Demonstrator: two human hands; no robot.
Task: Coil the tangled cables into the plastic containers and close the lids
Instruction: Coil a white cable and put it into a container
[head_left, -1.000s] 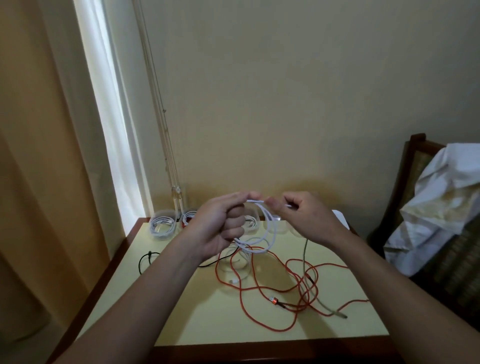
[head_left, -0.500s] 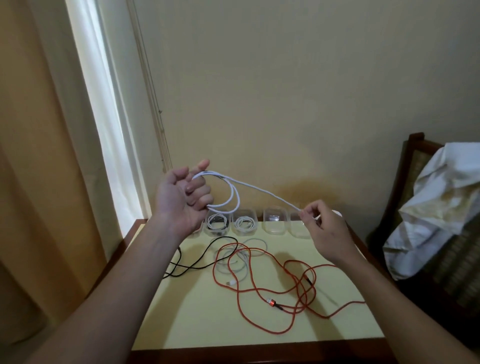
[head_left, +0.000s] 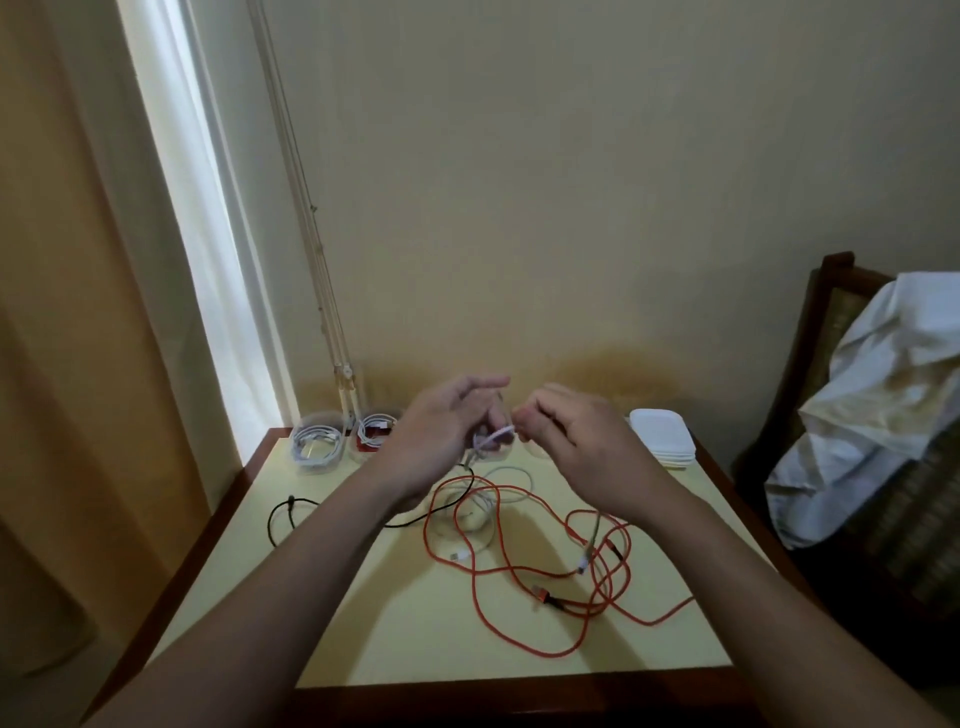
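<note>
Home room: curtain (head_left: 78, 312), wooden chair (head_left: 831, 270).

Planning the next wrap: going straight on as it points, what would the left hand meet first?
Probably the right hand, just opposite across the white cable they hold; depth is unclear.

Containers (head_left: 317, 449) stand at the surface's (head_left: 363, 634) back left and a stack of lids (head_left: 662, 436) at its back right. Tangled cables (head_left: 540, 603) lie before them, and a chair (head_left: 831, 291) stands right.

We see two bare arms, the left forearm (head_left: 291, 597) at the near left and the right forearm (head_left: 753, 613) at the near right. The left hand (head_left: 441, 441) and right hand (head_left: 576, 447) are bare as well; their fingers are too blurred for us to tell more.
</note>
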